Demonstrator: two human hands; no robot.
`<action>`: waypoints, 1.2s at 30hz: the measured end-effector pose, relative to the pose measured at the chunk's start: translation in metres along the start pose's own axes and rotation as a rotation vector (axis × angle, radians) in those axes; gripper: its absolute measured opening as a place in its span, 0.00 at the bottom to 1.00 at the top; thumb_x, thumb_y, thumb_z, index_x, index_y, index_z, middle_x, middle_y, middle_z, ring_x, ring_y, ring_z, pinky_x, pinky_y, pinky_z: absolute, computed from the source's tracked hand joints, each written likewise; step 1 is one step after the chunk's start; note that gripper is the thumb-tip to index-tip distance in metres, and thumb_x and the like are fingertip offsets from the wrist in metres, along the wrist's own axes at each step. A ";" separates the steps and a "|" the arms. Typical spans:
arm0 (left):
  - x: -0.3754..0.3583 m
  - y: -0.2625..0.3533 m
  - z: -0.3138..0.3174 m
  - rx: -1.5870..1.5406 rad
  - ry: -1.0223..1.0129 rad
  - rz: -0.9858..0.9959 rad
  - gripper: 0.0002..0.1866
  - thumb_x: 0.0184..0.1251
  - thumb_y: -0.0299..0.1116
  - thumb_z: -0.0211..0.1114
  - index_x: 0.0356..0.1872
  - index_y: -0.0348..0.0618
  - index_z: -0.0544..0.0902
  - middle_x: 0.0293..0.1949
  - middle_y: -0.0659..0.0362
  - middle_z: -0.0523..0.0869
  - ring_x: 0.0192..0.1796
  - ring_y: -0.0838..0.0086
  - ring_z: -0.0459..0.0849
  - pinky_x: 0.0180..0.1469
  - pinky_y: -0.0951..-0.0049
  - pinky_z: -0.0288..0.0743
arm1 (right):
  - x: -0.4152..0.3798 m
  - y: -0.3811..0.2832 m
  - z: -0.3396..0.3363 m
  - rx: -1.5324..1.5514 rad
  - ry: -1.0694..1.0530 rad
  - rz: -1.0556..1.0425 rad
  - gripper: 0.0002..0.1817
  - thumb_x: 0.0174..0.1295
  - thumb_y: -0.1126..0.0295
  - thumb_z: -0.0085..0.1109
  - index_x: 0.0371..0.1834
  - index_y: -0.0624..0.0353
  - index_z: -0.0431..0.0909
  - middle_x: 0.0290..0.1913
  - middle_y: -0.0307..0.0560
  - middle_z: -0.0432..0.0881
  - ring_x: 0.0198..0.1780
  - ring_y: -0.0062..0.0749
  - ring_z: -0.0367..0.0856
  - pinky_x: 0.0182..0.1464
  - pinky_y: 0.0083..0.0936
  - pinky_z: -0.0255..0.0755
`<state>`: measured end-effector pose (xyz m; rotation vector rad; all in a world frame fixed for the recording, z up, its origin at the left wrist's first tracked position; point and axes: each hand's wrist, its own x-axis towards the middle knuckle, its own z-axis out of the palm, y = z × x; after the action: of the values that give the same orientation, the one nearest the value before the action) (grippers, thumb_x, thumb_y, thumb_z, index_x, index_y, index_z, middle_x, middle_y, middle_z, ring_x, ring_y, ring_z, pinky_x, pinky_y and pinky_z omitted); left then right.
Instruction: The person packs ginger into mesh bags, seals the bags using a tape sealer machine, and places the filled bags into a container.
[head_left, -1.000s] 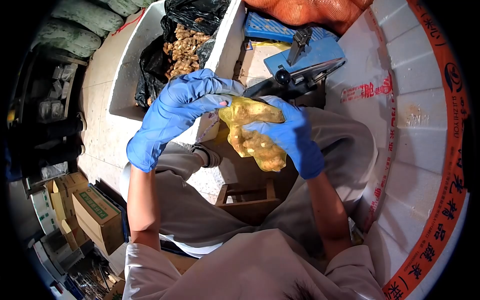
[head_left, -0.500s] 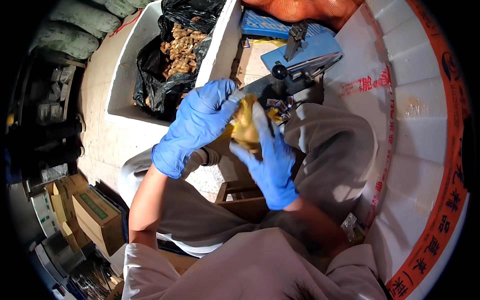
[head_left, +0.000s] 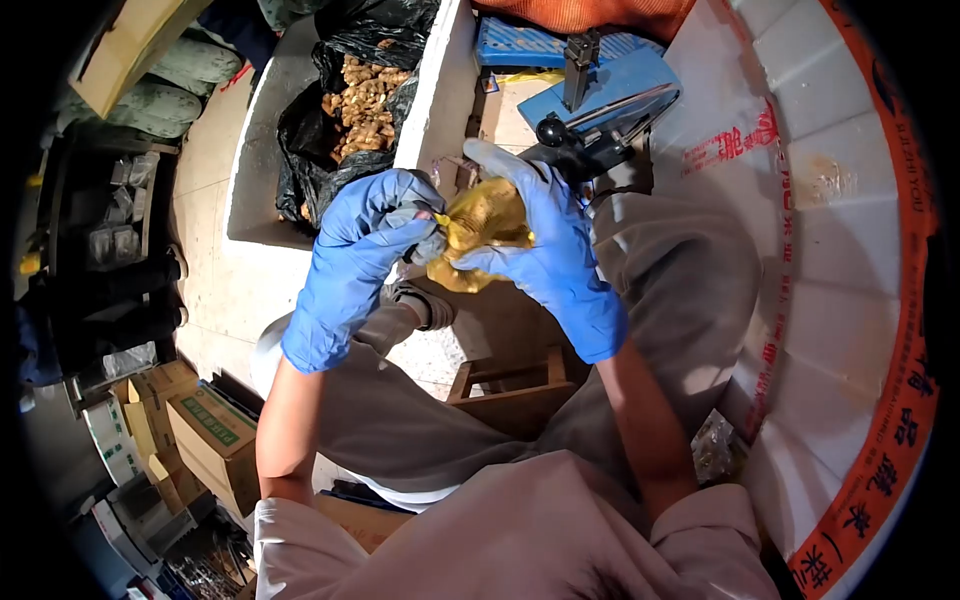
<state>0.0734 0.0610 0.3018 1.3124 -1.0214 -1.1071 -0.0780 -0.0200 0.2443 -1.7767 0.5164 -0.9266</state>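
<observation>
A yellow mesh bag of ginger is held up between my two blue-gloved hands, above my knees. My left hand pinches the bag's gathered end, where a bit of yellow netting sticks out at the fingertips. On the other side, my right hand cups the bag, with the thumb beneath and the fingers over its top. Just beyond them stands a blue bench tool with a black knob, partly hidden by my right hand. Loose ginger lies in a black plastic bag to the left.
A white foam box holds the black bag. A white wall with red print curves along my right. Below my hands is a small wooden stool. Cardboard boxes stand at left, and a tan box is at upper left.
My right hand has turned and now wraps the bag from the right, its blur gone. The left still grips the bag's end. A tan box has come into view at upper left.
</observation>
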 end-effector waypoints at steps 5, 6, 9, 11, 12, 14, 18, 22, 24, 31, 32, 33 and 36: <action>-0.007 0.005 0.012 -0.256 0.053 -0.095 0.06 0.55 0.23 0.58 0.34 0.37 0.74 0.27 0.64 0.76 0.28 0.85 0.73 0.31 0.85 0.68 | -0.030 -0.011 -0.008 -0.405 0.131 -0.099 0.32 0.36 0.60 0.68 0.50 0.51 0.70 0.35 0.45 0.70 0.39 0.36 0.69 0.38 0.30 0.65; -0.008 0.007 0.016 -0.202 0.097 -0.107 0.05 0.55 0.23 0.58 0.34 0.37 0.74 0.28 0.64 0.76 0.28 0.85 0.73 0.31 0.85 0.68 | -0.035 -0.021 -0.006 -0.403 0.131 -0.098 0.32 0.36 0.60 0.68 0.50 0.51 0.70 0.35 0.45 0.70 0.39 0.36 0.69 0.38 0.30 0.65; -0.010 0.007 0.019 -0.129 0.068 -0.071 0.04 0.55 0.23 0.57 0.32 0.37 0.74 0.27 0.63 0.75 0.29 0.85 0.72 0.32 0.84 0.67 | -0.056 -0.048 -0.004 -0.458 0.158 0.079 0.30 0.26 0.69 0.72 0.41 0.59 0.75 0.37 0.44 0.75 0.30 0.31 0.66 0.35 0.23 0.65; -0.011 0.007 0.019 -0.104 -0.082 0.066 0.04 0.53 0.24 0.60 0.28 0.36 0.73 0.26 0.62 0.75 0.29 0.81 0.72 0.33 0.82 0.67 | -0.074 -0.039 -0.020 -0.198 0.000 0.039 0.31 0.31 0.61 0.69 0.43 0.60 0.74 0.38 0.46 0.76 0.32 0.29 0.71 0.34 0.22 0.67; -0.009 0.008 0.019 -0.102 -0.083 0.063 0.04 0.53 0.24 0.60 0.28 0.36 0.73 0.26 0.62 0.75 0.29 0.81 0.72 0.33 0.82 0.67 | -0.075 -0.041 -0.030 -0.061 -0.142 0.096 0.34 0.36 0.53 0.68 0.47 0.58 0.72 0.38 0.47 0.76 0.34 0.29 0.73 0.33 0.23 0.68; -0.004 0.009 0.018 0.265 -0.324 0.238 0.06 0.51 0.25 0.62 0.27 0.36 0.73 0.25 0.60 0.75 0.28 0.77 0.73 0.33 0.81 0.68 | -0.054 -0.024 -0.034 -0.015 0.064 0.130 0.39 0.32 0.57 0.71 0.51 0.60 0.68 0.46 0.47 0.74 0.44 0.32 0.73 0.46 0.26 0.67; 0.017 -0.015 0.012 0.180 -0.279 0.085 0.04 0.54 0.22 0.59 0.31 0.36 0.74 0.28 0.62 0.76 0.30 0.81 0.73 0.34 0.82 0.69 | -0.051 0.032 -0.013 0.101 -0.192 0.363 0.55 0.25 0.55 0.75 0.60 0.60 0.54 0.58 0.53 0.60 0.59 0.41 0.61 0.61 0.29 0.54; 0.046 -0.061 -0.002 0.185 -0.244 -0.211 0.04 0.58 0.26 0.55 0.34 0.39 0.75 0.29 0.65 0.76 0.30 0.83 0.72 0.34 0.85 0.66 | -0.054 0.040 0.011 -0.302 -0.073 0.356 0.55 0.29 0.54 0.71 0.63 0.56 0.49 0.51 0.60 0.65 0.53 0.52 0.64 0.54 0.33 0.60; 0.051 -0.080 0.005 0.167 -0.186 -0.250 0.03 0.59 0.26 0.54 0.34 0.39 0.74 0.28 0.65 0.76 0.28 0.85 0.70 0.31 0.85 0.65 | -0.060 0.057 0.041 -0.488 0.077 0.486 0.50 0.35 0.55 0.67 0.63 0.55 0.49 0.49 0.60 0.66 0.51 0.51 0.65 0.52 0.35 0.61; 0.120 -0.135 0.009 0.486 -0.419 -0.351 0.04 0.54 0.26 0.60 0.28 0.38 0.74 0.24 0.64 0.76 0.26 0.84 0.71 0.28 0.84 0.66 | -0.061 0.157 0.053 -0.579 0.441 0.359 0.29 0.47 0.68 0.57 0.56 0.54 0.62 0.47 0.52 0.72 0.45 0.46 0.71 0.46 0.34 0.67; 0.131 -0.138 0.010 0.488 -0.429 -0.355 0.04 0.54 0.26 0.60 0.28 0.38 0.74 0.24 0.64 0.76 0.26 0.84 0.71 0.28 0.84 0.66 | -0.057 0.163 0.048 -0.652 0.400 0.450 0.29 0.47 0.69 0.57 0.57 0.55 0.62 0.46 0.52 0.72 0.45 0.46 0.71 0.46 0.34 0.67; 0.142 -0.138 0.017 0.571 -0.465 -0.339 0.05 0.53 0.27 0.61 0.29 0.37 0.75 0.25 0.63 0.77 0.27 0.83 0.71 0.30 0.83 0.66 | -0.054 0.168 0.043 -0.685 0.451 0.417 0.29 0.48 0.69 0.57 0.57 0.55 0.62 0.46 0.52 0.72 0.45 0.46 0.71 0.46 0.34 0.67; 0.170 -0.161 0.024 0.673 -0.517 -0.116 0.09 0.52 0.30 0.62 0.32 0.37 0.76 0.25 0.60 0.76 0.29 0.78 0.72 0.37 0.79 0.67 | -0.041 0.187 0.026 -0.739 0.519 0.460 0.29 0.48 0.70 0.56 0.57 0.57 0.61 0.47 0.51 0.72 0.48 0.46 0.70 0.48 0.33 0.66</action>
<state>0.0786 -0.1026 0.1332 1.6589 -1.8321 -1.2799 -0.0678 -0.0476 0.0537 -1.8930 1.6994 -0.9185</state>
